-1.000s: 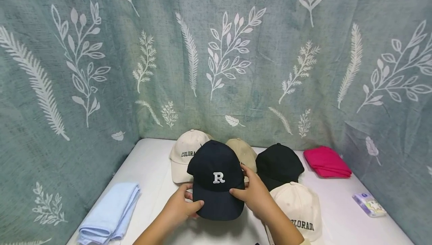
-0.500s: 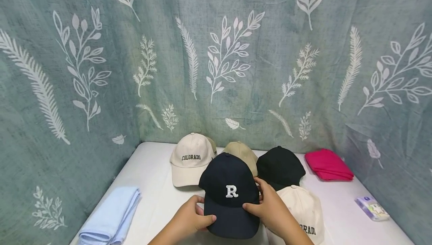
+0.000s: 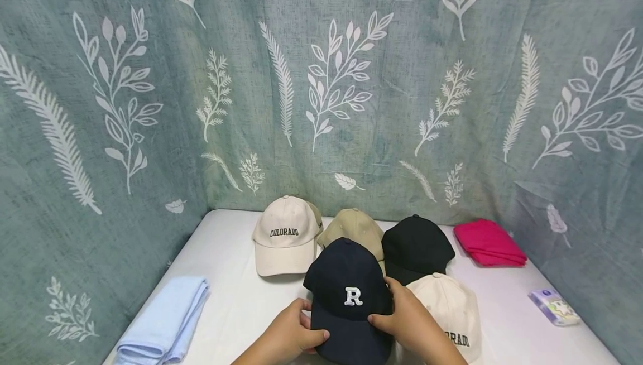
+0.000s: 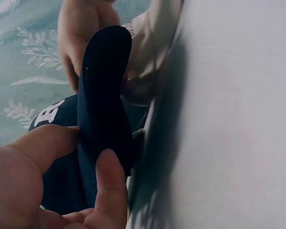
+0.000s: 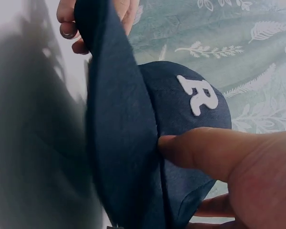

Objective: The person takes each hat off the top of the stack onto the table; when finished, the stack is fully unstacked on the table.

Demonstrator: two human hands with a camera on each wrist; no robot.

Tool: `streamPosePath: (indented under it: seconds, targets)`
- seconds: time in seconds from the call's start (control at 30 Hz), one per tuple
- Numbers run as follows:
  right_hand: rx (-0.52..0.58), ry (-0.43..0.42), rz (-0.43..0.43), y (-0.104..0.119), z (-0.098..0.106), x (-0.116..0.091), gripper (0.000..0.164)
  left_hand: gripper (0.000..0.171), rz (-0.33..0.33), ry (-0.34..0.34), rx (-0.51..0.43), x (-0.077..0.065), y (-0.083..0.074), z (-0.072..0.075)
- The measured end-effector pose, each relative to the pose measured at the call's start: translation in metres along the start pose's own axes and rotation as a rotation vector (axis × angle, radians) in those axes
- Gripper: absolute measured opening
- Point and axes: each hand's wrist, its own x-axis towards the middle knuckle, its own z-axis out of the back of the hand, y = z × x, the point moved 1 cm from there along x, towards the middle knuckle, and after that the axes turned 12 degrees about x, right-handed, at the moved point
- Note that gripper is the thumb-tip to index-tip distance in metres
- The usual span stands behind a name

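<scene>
Between both hands is a navy baseball cap (image 3: 346, 275) with a raised white R, its brim toward me. My left hand (image 3: 291, 329) pinches the left side of the brim; in the left wrist view the thumb lies on top and the fingers (image 4: 110, 186) underneath. My right hand (image 3: 404, 312) grips the cap's right side, its thumb (image 5: 190, 148) at the seam where brim meets crown. The brim is close over the white table in both wrist views. Behind the navy cap stands a tan cap (image 3: 351, 228), partly hidden. A cream cap (image 3: 447, 303) is partly covered by my right forearm.
A cream COLORADO cap (image 3: 283, 236) stands at the back left, with another cap behind it. A black cap (image 3: 417, 245) sits back right, near a folded pink cloth (image 3: 489, 242). A folded light-blue towel (image 3: 163, 320) lies left; a small purple-and-white pack (image 3: 554, 307) lies right.
Both hands have brought the navy cap toward me, down and to the right. The COLORADO cap and more of the tan cap behind it have come into view.
</scene>
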Motion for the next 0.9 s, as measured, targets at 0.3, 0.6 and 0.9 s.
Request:
streamPosePath:
  seconds: [0.3, 0.6, 0.9]
  targets:
    - [-0.091, 0.009, -0.005, -0.0045, -0.003, -0.0003, 0.095, 0.057, 0.015, -0.005, 0.06, 0.0059, 0.0067, -0.0105]
    - [-0.141, -0.003, -0.009, -0.0047, -0.0083, 0.0009, 0.095, 0.066, 0.058, 0.002, 0.165, 0.0066, 0.0064, -0.0073]
    - [-0.173, -0.011, -0.031, -0.0022, -0.006, -0.0007, 0.093, 0.074, 0.029, -0.007, 0.142, 0.0098, 0.0043, -0.0108]
